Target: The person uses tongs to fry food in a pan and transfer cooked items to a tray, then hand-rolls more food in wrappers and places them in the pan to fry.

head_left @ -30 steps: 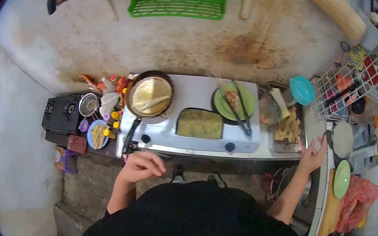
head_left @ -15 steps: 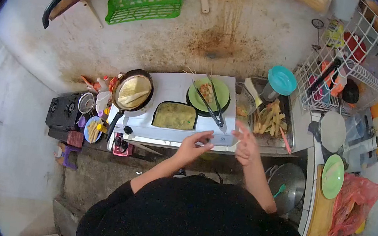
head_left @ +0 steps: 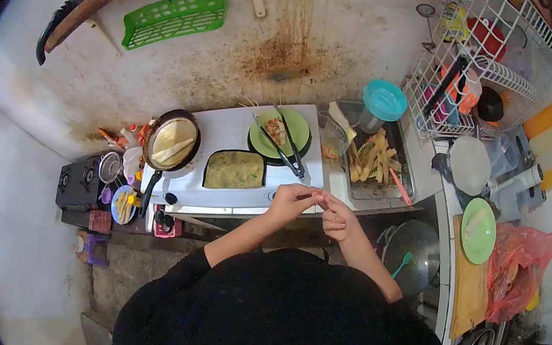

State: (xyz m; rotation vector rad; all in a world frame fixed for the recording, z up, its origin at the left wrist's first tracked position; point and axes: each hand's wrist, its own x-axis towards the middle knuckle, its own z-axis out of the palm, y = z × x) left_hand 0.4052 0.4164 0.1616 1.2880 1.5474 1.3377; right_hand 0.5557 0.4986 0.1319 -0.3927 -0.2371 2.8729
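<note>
Tongs (head_left: 284,147) lie on the green plate (head_left: 299,126) just beyond the left hand (head_left: 291,200) and right hand (head_left: 339,220), whose curled fingertips meet.

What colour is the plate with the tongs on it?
The plate under the tongs is light green, seen clearly in the head view.

— What is the person wearing?
— A plain black top, loose and rounded over the shoulders, with no print or marking that shows.
— And the sleeves?
— They end around the elbows; both forearms are bare down to the left hand (head_left: 292,201) and right hand (head_left: 338,221). No rings, watch or gloves can be made out.
</note>
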